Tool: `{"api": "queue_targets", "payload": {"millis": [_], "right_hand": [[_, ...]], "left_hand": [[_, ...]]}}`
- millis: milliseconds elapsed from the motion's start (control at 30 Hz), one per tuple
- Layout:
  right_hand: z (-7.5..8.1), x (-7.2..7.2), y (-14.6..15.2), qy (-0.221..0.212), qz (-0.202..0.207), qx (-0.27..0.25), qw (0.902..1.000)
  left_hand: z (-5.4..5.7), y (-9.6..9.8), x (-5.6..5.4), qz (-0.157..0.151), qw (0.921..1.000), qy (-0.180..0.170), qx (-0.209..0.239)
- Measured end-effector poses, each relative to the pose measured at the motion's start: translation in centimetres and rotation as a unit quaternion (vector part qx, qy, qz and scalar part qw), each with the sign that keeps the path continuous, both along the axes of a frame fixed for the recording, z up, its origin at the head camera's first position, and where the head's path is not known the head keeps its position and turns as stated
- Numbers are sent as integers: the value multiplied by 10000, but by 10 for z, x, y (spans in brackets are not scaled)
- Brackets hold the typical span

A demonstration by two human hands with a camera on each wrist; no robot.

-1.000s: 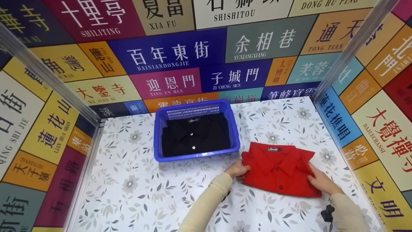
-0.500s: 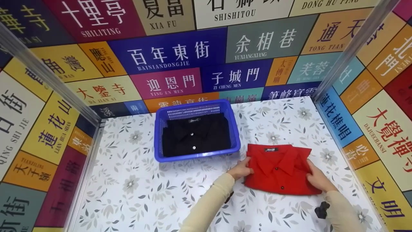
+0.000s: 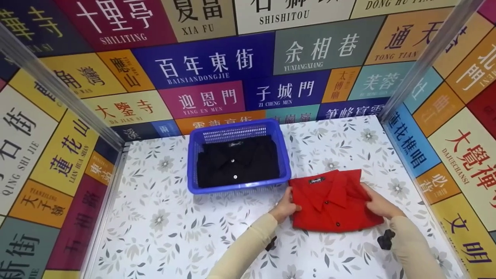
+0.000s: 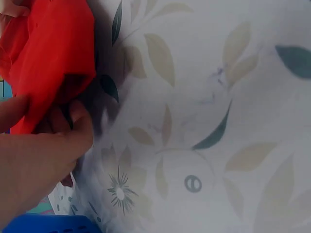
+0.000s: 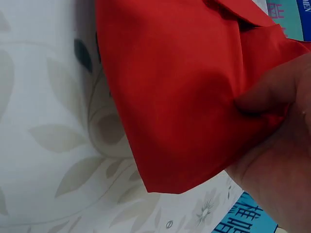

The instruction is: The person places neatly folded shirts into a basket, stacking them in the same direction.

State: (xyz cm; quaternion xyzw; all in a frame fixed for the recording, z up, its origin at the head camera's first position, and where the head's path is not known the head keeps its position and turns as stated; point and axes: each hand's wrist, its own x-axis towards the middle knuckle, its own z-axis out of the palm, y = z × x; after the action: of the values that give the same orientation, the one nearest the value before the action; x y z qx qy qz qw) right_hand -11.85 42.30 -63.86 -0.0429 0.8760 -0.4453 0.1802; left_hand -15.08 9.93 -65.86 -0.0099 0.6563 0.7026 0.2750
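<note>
A folded red shirt (image 3: 317, 209) with dark buttons and a black collar label is held between both hands, front side up. My left hand (image 3: 285, 205) pinches its left edge, thumb on top and fingers beneath, as the left wrist view shows. On the opposite edge my right hand (image 3: 380, 204) grips the cloth, its thumb (image 5: 267, 90) pressing into the top; its fingers are hidden under the shirt. Left of the red shirt stands a blue plastic basket (image 3: 191, 162), in which a folded black shirt (image 3: 254, 164) with pale buttons lies.
The table (image 3: 162, 240) has a white leaf-and-flower covering. Panels with colourful lettering (image 3: 205, 58) wall it in at the back and both sides. The basket is close to the back wall; the red shirt's left corner is near the basket's front right corner.
The red shirt has shifted slightly left and turned a little, its right side rising towards the back. Both hands have moved with it, keeping their hold. The basket stays in place.
</note>
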Motion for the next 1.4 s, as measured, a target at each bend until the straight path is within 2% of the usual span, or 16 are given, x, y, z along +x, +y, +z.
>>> {"api": "queue_targets", "payload": {"millis": [100,200,267,333,400,500,633,800,900,1000,1067,1233,1333,1400], "right_hand": [[4,-2,-5,-30,-29,-149,9999],[6,-3,-8,-96,-68,-258,9996],[8,-3,-9,-100,-113,-325,9994],[9,-2,-9,-42,-146,-362,9992],[12,-2,-8,122,-132,-392,9991],[17,-3,-7,381,-88,-275,9989],[25,-7,-4,588,-53,-125,9982],[32,-14,-3,1249,-308,-97,9916],[34,-19,-8,1757,-509,-225,9829],[36,-25,-17,1976,-636,-465,9771],[41,-29,-24,1966,-694,-637,9760],[56,-40,-47,1565,-673,-1206,9780],[65,-49,-66,1349,-543,-1523,9776],[71,-56,-81,1202,-455,-1687,9773]], "left_hand": [[0,0,2,407,9981,-200,417],[0,-2,6,822,9906,-681,858],[1,-5,9,895,9851,-993,1083],[2,-9,12,698,9834,-1183,1182],[5,-13,15,314,9829,-1286,1283],[9,-17,20,-320,9797,-1354,1446],[17,-19,27,-876,9758,-1339,1490],[29,-20,26,-1055,9772,-1046,1516],[38,-24,21,-982,9834,-739,1338],[47,-32,13,-865,9895,-422,1079],[54,-40,7,-791,9922,-241,934],[74,-73,-12,-677,9951,142,705],[85,-97,-25,-670,9941,742,425],[93,-115,-35,-665,9905,1199,132]]}}
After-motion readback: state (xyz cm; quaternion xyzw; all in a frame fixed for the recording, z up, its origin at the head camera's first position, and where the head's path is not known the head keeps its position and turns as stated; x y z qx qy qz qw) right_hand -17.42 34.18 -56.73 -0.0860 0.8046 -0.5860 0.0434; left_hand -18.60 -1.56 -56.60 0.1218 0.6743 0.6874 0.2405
